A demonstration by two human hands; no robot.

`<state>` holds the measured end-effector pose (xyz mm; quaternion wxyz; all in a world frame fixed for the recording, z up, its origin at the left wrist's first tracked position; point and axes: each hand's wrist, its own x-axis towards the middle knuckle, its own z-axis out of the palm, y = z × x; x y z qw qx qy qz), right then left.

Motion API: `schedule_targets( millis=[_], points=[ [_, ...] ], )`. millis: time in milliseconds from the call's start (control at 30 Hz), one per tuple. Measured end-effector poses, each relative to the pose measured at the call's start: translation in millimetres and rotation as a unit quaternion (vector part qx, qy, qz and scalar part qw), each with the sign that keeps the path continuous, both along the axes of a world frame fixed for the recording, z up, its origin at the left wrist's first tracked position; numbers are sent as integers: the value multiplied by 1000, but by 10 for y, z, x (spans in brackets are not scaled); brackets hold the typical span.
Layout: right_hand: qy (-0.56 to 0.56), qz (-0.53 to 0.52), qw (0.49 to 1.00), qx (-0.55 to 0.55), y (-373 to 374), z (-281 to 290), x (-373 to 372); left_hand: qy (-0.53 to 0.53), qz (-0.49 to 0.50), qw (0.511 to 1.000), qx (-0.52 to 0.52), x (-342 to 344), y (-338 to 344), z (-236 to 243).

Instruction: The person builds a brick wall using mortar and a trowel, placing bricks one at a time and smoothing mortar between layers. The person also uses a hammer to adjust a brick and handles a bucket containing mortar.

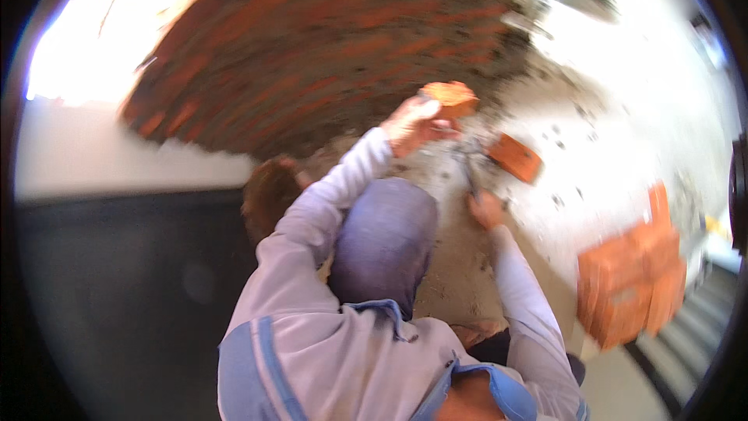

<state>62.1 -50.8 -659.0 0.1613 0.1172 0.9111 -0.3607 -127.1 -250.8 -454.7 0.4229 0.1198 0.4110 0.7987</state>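
My left hand (pixel 413 126) reaches forward with an orange brick (pixel 450 99) gripped in its fingers, held up in front of the brick wall (pixel 335 47). The wall shows rows of orange brick with thick grey mortar, smeared by motion. Lower and to the right, my right hand (pixel 487 210) is closed round a slim dark trowel (pixel 471 174). Its far end is blurred among grey mortar on the floor. Another brick (pixel 515 158) lies flat just beyond the trowel, apart from both hands.
A stack of orange bricks (pixel 631 284) stands at the right, beside grey ribbed material (pixel 705 316). Mortar crumbs dot the pale floor (pixel 576 187). My bent knee (pixel 386 242) rises between my arms. A brown rounded thing (pixel 269 196) sits left of it, next to a dark surface (pixel 125 288).
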Motion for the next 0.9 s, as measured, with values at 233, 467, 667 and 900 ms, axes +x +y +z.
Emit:
schedule_targets(
  millis=[233, 467, 667, 900],
  points=[
    [207, 50, 966, -147, -345, 2001, -500, -55, 146, 980, 120, 885, -760, 1480],
    [364, 446, 801, -161, -1464, 5959, -600, -245, 143, 953, 104, 1712, -1596, 3122],
    [268, 368, 869, -194, -2359, 6849, -569, -211, 332, 910, 133, 2145, -1837, 4000],
    [274, 412, 867, -65, -3478, 7243, -1135, -105, 441, 850, 270, 1699, -2520, 4299]
  ],
)
